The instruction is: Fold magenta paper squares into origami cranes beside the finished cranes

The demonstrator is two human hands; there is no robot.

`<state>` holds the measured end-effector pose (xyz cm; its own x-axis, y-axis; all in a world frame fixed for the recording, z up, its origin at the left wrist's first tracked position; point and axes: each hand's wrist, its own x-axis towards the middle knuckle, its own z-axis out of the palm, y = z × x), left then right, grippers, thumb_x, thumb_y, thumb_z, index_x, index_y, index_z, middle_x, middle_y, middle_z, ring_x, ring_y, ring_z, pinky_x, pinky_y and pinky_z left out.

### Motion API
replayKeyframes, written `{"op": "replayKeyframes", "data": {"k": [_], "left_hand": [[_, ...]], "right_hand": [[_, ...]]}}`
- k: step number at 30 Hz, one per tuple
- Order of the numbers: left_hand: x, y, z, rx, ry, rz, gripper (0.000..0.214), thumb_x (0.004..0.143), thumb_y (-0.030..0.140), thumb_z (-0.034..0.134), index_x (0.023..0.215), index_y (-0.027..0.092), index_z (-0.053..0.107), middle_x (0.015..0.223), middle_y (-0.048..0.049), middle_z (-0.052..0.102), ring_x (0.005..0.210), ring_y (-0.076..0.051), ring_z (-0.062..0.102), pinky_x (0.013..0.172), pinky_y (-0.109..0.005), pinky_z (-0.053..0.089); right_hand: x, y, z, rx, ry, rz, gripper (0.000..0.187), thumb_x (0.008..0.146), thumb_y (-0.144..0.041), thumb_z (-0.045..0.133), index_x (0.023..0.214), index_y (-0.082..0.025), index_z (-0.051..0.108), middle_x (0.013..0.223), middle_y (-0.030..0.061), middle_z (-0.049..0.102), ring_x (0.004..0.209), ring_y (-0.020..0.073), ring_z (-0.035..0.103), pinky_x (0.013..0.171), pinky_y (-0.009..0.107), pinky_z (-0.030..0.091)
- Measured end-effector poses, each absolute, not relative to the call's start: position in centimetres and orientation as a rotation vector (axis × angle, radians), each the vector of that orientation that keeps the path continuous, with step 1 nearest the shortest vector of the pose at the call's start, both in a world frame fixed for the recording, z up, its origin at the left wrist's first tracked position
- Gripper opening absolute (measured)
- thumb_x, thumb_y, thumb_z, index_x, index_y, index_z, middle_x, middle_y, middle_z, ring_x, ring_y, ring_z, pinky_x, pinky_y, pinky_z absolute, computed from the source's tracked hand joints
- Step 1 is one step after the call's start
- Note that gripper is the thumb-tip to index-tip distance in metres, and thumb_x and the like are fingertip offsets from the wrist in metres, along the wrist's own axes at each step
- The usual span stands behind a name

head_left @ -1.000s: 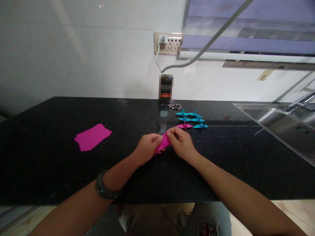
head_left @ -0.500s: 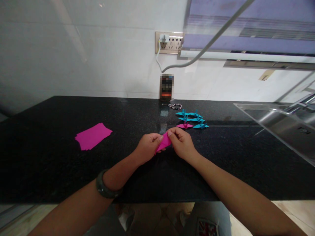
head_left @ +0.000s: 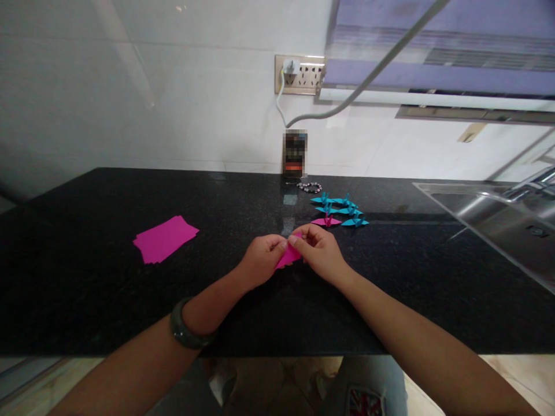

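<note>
Between my two hands is a folded piece of pink origami paper (head_left: 289, 255). My left hand (head_left: 263, 258) pinches its left side, thumb on top and fingertips showing beneath. My right hand (head_left: 321, 252) grips the upper right part, with its thumb laid across the paper close to the left thumb. Just beyond the right hand stands a pink paper crane (head_left: 326, 221). Several blue paper cranes (head_left: 354, 222) sit beside and behind it. A stack of pink paper sheets (head_left: 165, 239) lies to the left. The paper's underside is hidden by my fingers.
A beaded bracelet (head_left: 309, 188) lies behind the cranes, near a blurred box-like object (head_left: 295, 153) against the wall. A metal sink (head_left: 498, 209) is set into the black counter (head_left: 99, 300) at right. A cable hangs from the wall socket (head_left: 300, 75).
My right thumb has slid left across the pink paper, toward the left thumb. The left hand keeps its hold, and the cranes and stack stay put.
</note>
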<state>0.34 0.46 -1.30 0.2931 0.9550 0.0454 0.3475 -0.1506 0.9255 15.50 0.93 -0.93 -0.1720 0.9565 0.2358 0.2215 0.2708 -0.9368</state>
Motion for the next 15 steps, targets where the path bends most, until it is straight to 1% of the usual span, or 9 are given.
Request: {"op": "replayKeyframes", "data": {"k": [2, 4, 15], "left_hand": [[0.25, 0.49, -1.13, 1.809, 1.253, 0.864, 0.033, 0.080, 0.037, 0.042, 0.082, 0.013, 0.063, 0.071, -0.0045, 0.064, 0.065, -0.015, 0.058, 0.059, -0.025, 0.043], [0.21, 0.48, -0.94, 1.887, 1.281, 0.864, 0.033, 0.081, 0.036, 0.041, 0.083, 0.013, 0.064, 0.074, -0.0046, 0.065, 0.069, -0.016, 0.057, 0.062, -0.025, 0.043], [0.17, 0.41, -0.77, 1.931, 1.280, 0.859, 0.031, 0.081, 0.032, 0.040, 0.083, 0.014, 0.065, 0.073, -0.0035, 0.064, 0.069, -0.016, 0.056, 0.063, -0.025, 0.041]], "right_hand": [[15.37, 0.95, -0.98, -1.112, -1.618, 1.029, 0.018, 0.071, -0.033, 0.058, 0.076, -0.016, 0.055, 0.056, -0.0038, 0.047, 0.046, 0.0076, 0.041, 0.042, 0.020, 0.033], [15.34, 0.99, -1.03, -1.114, -1.624, 1.049, 0.017, 0.071, -0.032, 0.057, 0.075, -0.016, 0.055, 0.056, -0.0038, 0.047, 0.045, 0.0073, 0.041, 0.040, 0.020, 0.033], [15.28, 0.94, -0.93, -1.129, -1.597, 1.085, 0.014, 0.072, -0.029, 0.054, 0.074, -0.015, 0.056, 0.055, -0.0035, 0.048, 0.043, 0.0060, 0.041, 0.038, 0.018, 0.033]]}}
